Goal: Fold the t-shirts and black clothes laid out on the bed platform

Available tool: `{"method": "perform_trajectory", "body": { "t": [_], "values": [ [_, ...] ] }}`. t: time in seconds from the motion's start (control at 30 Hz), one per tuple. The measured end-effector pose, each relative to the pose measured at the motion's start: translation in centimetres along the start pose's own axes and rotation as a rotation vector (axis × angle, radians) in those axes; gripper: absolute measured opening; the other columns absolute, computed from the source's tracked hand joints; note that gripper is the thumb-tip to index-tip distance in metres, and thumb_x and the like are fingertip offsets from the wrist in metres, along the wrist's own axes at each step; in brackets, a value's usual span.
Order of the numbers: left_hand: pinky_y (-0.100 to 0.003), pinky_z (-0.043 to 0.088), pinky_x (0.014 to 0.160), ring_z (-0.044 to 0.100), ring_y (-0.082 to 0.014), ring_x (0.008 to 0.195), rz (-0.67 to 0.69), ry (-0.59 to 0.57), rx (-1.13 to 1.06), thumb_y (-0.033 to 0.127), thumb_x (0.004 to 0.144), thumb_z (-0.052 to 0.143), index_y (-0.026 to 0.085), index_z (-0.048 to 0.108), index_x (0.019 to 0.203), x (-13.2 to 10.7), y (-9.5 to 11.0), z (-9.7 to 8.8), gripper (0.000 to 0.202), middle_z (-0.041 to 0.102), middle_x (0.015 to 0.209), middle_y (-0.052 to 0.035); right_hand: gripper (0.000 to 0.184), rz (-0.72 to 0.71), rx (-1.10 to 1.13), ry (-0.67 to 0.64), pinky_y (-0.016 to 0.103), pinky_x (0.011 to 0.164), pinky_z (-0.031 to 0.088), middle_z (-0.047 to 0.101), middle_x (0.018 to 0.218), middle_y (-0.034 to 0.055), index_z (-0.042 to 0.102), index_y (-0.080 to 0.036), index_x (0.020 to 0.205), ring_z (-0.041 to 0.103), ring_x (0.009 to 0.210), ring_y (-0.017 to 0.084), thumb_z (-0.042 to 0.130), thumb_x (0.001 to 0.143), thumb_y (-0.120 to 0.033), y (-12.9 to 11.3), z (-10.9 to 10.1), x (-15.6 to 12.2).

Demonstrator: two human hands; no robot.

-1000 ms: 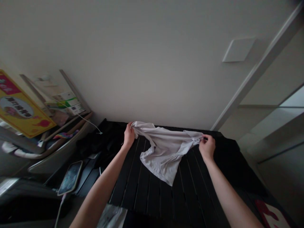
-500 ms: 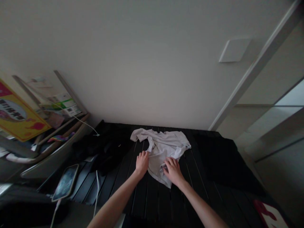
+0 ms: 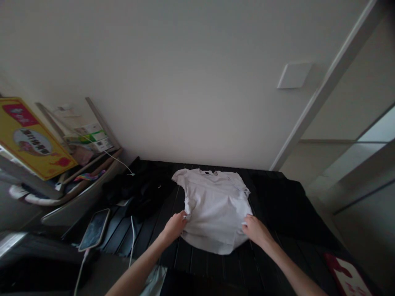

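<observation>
A light-coloured T-shirt (image 3: 216, 209) lies spread on a black slatted table (image 3: 197, 263), its collar toward the wall and its hem toward me. My left hand (image 3: 175, 225) pinches the shirt's left edge, low on the side. On the opposite edge, at about the same height, my right hand (image 3: 255, 229) is closed on the fabric. Between the hands the cloth is fairly flat, with soft creases near each grip. The fingertips are partly hidden by folds.
Dark clothing (image 3: 145, 189) lies left of the shirt, and a black folded cloth (image 3: 284, 205) lies to its right. A phone (image 3: 94, 229) with a charging cable rests at the left. Further left stands a cart (image 3: 74, 197) holding a yellow package (image 3: 37, 144). A red-and-white item (image 3: 347, 273) sits at lower right.
The shirt's crumpled lower part has been opened out flat and wider. My hands have moved apart, the right one outward to the right edge. The view has shifted slightly.
</observation>
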State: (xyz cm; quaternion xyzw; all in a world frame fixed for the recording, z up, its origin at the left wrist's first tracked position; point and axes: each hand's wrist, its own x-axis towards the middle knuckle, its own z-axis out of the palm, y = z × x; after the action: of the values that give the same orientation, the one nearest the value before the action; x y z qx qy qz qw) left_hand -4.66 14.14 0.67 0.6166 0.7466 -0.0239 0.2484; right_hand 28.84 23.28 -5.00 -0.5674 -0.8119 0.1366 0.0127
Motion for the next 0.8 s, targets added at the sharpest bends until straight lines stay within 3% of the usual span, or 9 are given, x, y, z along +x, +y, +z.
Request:
{"method": "perform_trajectory", "body": {
  "t": [0.17, 0.27, 0.33, 0.4, 0.47, 0.6, 0.7, 0.8],
  "values": [
    [-0.031, 0.047, 0.084, 0.065, -0.0227, 0.102, -0.006, -0.041, 0.024, 0.015, 0.084, 0.044, 0.025, 0.053, 0.12, -4.5, -1.6, 1.6, 0.039, 0.068, 0.108, -0.0081, 0.023, 0.089, -0.092, -0.071, 0.033, 0.066, 0.045, 0.071, 0.085, 0.0153, 0.068, -0.016, 0.081, 0.069, 0.079, 0.027, 0.046, 0.075, -0.015, 2.3, -0.4, -3.2],
    [-0.032, 0.047, 0.081, 0.066, -0.0245, 0.099, -0.091, -0.066, 0.034, 0.015, 0.08, 0.046, 0.022, 0.043, 0.131, -5.9, -1.8, 2.5, 0.051, 0.067, 0.109, -0.0106, 0.026, 0.065, -0.131, -0.089, 0.042, 0.084, 0.044, 0.072, 0.088, 0.0151, 0.07, -0.017, 0.081, 0.069, 0.086, 0.028, 0.046, 0.071, -0.011, 2.0, -0.4, -4.5],
    [-0.032, 0.046, 0.083, 0.063, -0.0255, 0.105, -0.137, -0.05, 0.035, 0.018, 0.081, 0.046, 0.017, 0.037, 0.135, -6.2, -1.6, 2.9, 0.055, 0.063, 0.118, -0.0145, 0.028, 0.038, -0.154, -0.088, 0.049, 0.1, 0.033, 0.072, 0.092, 0.0146, 0.071, -0.017, 0.084, 0.067, 0.094, 0.029, 0.048, 0.07, -0.01, 1.1, -0.4, -5.1],
    [-0.031, 0.044, 0.089, 0.058, -0.0251, 0.113, -0.121, 0.014, 0.031, 0.024, 0.083, 0.047, 0.013, 0.039, 0.133, -6.0, -1.1, 3.1, 0.052, 0.057, 0.126, -0.0166, 0.032, 0.0, -0.196, -0.071, 0.053, 0.107, 0.021, 0.071, 0.098, 0.0156, 0.072, -0.016, 0.091, 0.06, 0.109, 0.033, 0.049, 0.069, -0.011, -0.1, -0.3, -5.5],
    [-0.029, 0.04, 0.094, 0.055, -0.0236, 0.116, -0.078, 0.083, 0.031, 0.028, 0.084, 0.047, 0.013, 0.045, 0.127, -5.6, -0.5, 3.3, 0.045, 0.056, 0.127, -0.0146, 0.042, -0.046, -0.222, -0.041, 0.055, 0.109, 0.016, 0.069, 0.108, 0.0171, 0.069, -0.014, 0.106, 0.05, 0.123, 0.036, 0.051, 0.068, -0.013, -1.3, 0.1, -5.8],
    [-0.027, 0.038, 0.095, 0.055, -0.0221, 0.114, -0.053, 0.104, 0.05, 0.02, 0.081, 0.048, 0.017, 0.054, 0.118, -5.0, 0.1, 3.7, 0.037, 0.062, 0.118, -0.0097, 0.053, -0.066, -0.143, -0.042, 0.048, 0.1, 0.036, 0.058, 0.129, 0.0164, 0.057, -0.018, 0.127, 0.052, 0.121, 0.032, 0.05, 0.075, -0.019, -2.4, 1.8, -6.4],
    [-0.028, 0.041, 0.09, 0.059, -0.0215, 0.108, -0.095, 0.096, 0.073, 0.013, 0.08, 0.044, 0.02, 0.06, 0.105, -5.2, -0.5, 3.7, 0.03, 0.066, 0.111, -0.0083, 0.051, 0.056, -0.203, -0.026, 0.042, 0.087, 0.046, 0.053, 0.133, 0.0213, 0.057, -0.015, 0.126, 0.059, 0.111, 0.032, 0.049, 0.076, -0.013, -1.2, 3.3, -7.3],
    [-0.031, 0.043, 0.087, 0.06, -0.0234, 0.105, -0.149, 0.104, 0.102, 0.012, 0.081, 0.042, 0.019, 0.062, 0.096, -5.8, -1.7, 3.3, 0.026, 0.066, 0.105, -0.0099, 0.046, 0.127, -0.278, -0.011, 0.037, 0.078, 0.049, 0.058, 0.121, 0.0269, 0.061, -0.007, 0.117, 0.062, 0.105, 0.032, 0.044, 0.075, -0.002, 0.3, 4.1, -8.2]
  ]
}}
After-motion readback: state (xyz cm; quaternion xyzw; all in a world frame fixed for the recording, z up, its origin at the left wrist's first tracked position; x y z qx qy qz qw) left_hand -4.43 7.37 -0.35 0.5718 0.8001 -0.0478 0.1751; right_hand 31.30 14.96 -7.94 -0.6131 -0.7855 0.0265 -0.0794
